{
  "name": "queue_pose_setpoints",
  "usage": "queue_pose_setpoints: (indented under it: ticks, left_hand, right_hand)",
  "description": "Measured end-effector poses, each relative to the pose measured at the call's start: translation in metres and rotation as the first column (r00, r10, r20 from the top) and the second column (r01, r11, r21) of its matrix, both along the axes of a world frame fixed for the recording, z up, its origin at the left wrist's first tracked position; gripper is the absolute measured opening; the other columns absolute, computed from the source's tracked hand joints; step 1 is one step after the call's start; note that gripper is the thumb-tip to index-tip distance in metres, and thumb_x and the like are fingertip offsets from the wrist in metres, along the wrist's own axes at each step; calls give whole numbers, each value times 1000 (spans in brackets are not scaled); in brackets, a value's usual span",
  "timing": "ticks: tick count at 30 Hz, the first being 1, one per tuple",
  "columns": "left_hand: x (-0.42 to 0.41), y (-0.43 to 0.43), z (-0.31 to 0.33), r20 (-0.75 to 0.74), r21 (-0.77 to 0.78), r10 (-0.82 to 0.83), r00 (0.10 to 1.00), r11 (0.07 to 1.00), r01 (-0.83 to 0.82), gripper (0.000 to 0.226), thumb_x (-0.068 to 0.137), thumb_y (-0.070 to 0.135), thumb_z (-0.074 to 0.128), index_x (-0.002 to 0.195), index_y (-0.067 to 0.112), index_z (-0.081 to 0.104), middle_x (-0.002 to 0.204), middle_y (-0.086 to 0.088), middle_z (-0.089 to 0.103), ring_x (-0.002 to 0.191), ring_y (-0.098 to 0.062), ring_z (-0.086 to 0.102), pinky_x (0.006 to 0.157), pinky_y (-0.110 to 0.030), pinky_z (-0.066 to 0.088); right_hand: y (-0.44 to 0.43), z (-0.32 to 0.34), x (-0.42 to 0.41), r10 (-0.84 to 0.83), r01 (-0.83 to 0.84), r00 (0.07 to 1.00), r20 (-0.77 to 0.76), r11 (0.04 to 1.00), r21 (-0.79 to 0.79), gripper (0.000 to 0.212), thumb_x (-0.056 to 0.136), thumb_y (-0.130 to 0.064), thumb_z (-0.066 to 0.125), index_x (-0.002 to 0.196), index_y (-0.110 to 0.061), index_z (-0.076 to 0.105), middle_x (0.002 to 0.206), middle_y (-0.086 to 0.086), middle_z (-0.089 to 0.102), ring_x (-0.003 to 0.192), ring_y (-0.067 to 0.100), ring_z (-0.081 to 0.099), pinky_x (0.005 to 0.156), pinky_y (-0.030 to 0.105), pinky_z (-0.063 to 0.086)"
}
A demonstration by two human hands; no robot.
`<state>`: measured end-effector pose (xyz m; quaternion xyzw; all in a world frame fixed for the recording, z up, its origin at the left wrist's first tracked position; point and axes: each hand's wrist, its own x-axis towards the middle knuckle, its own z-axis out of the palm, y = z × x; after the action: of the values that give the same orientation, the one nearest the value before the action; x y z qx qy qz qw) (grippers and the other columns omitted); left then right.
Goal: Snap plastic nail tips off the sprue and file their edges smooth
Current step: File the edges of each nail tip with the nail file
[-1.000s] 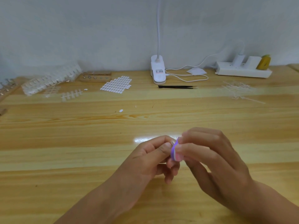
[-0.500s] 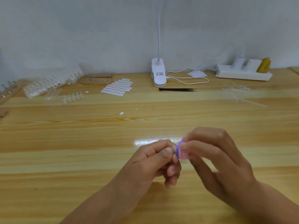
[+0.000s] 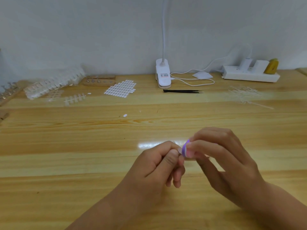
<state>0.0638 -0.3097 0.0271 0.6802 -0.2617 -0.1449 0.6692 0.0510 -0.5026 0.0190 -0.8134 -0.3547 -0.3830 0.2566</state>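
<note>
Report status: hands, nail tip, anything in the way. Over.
Left hand pinching nail tip. Right hand gripping purple file, file against tip's edge. Nothing in the way; loose sprue lies far back on table.

I see my left grip pinching a small clear nail tip between thumb and forefinger. My right grip holds a purple file against its edge, over the counter. Clear sprues lie far right.

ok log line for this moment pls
step: filing edge | left hand: pinches nail tip | right hand: holds file on tip | idle: sprue, tweezers
</note>
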Motion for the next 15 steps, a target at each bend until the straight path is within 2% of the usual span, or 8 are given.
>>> queue_pose_setpoints:
  ticks: [4,7,9,11,13,15]
  left_hand:
    - [0,0,-3,29,-10,-24,999,1000,24,25,96,37,45,78,31,60,61,10,57,57,-17,52,57,-29,42]
    - [2,2,-3,51,-24,8,999,1000,-7,24,94,36,44,79,28,61,63,9,59,60,-13,55,57,-24,43]
    - [6,4,0,118,-17,82,990,997,-81,23,95,34,47,84,23,64,73,7,64,68,-8,59,61,-23,47]
    - [13,4,3,209,16,174,962,983,-181,16,97,32,53,90,26,66,86,11,66,80,-5,62,72,-20,47]
    - [20,1,8,319,74,235,918,960,-271,12,96,28,54,92,30,65,92,16,65,89,-5,61,79,-16,44]
    - [26,-7,13,407,143,224,885,942,-304,11,94,22,55,91,29,62,94,16,64,93,-5,59,80,-13,39]
  right_hand:
    - [8,-4,-3,37,-38,999,26,999,18,25,91,5,64,113,-8,62,114,4,60,107,20,59,96,27,45]
    - [-11,-2,10,-92,92,996,-16,996,-15,23,91,6,64,110,-8,64,108,9,64,103,20,59,98,22,42]
    - [-25,4,20,-220,230,968,-125,971,71,21,92,3,63,107,-12,65,105,8,64,99,21,59,94,16,42]
    - [-34,13,24,-294,341,922,-253,925,167,18,95,-4,63,106,-17,61,104,0,63,94,19,59,81,10,43]
    - [-39,21,25,-287,373,890,-356,906,203,11,93,-15,57,101,-22,56,95,-6,61,89,14,57,73,6,42]
    - [-43,25,25,-190,305,858,-478,936,176,11,87,-25,42,93,-26,51,84,-8,56,81,14,55,69,14,42]
